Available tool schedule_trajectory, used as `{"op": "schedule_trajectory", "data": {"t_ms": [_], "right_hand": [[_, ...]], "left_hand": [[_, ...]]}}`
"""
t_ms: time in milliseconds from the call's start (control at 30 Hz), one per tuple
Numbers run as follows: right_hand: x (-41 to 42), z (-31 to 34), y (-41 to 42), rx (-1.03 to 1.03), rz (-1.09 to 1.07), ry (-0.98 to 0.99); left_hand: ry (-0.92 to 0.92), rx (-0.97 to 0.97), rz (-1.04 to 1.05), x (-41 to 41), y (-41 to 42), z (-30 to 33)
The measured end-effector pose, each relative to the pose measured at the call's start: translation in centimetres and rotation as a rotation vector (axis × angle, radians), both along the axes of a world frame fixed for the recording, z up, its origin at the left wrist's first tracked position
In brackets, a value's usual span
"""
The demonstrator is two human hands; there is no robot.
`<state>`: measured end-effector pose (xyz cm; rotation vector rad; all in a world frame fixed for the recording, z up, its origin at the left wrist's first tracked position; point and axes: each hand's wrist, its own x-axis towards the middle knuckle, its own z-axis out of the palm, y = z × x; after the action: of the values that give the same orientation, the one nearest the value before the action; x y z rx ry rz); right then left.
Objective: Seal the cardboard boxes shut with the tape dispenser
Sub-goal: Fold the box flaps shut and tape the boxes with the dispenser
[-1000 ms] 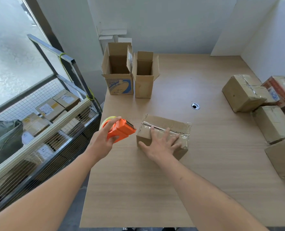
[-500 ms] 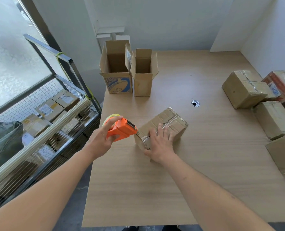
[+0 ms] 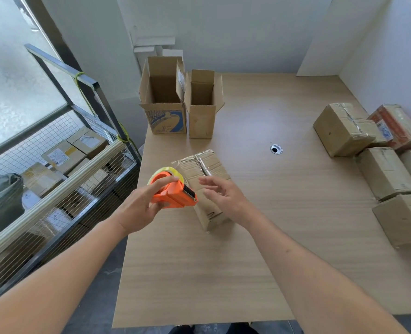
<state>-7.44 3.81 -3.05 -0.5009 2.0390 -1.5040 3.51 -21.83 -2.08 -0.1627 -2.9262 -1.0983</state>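
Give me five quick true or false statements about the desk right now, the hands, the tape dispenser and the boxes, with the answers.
1. The left hand holds the orange plastic tape dispenser. True.
2. The right hand presses flat on the taped brown cardboard box. False: it hovers open above it.
3. Two open-topped cardboard boxes stand at the far side of the wooden desk. True.
4. The dispenser's tape roll is blue. False: it looks clear yellowish.
5. Sealed boxes lie along the desk's right side. True.
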Motion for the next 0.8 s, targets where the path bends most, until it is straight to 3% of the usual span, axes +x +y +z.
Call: {"op": "schedule_trajectory", "data": {"t_ms": [200,367,567,800], "right_hand": [[0.6,1.4,-1.7,-0.02,-0.038,0.126],[1.4,1.9,-1.7,-0.09,-0.19,0.057],[2.4,1.3,0.0,-0.002,-0.28,0.057],[2.3,-0.2,2.6,0.036,-0.349,0.018]], "left_hand": [[-0.018,-0.004,-0.038,0.6,0.8,1.2],[-0.108,0.071,-0.08,1.0,0.8,2.2],[-0.211,0.109,-0.109,1.8,2.4,3.5],[-0.147,0.052,-0.031,1.8,5.4,3.1]]}}
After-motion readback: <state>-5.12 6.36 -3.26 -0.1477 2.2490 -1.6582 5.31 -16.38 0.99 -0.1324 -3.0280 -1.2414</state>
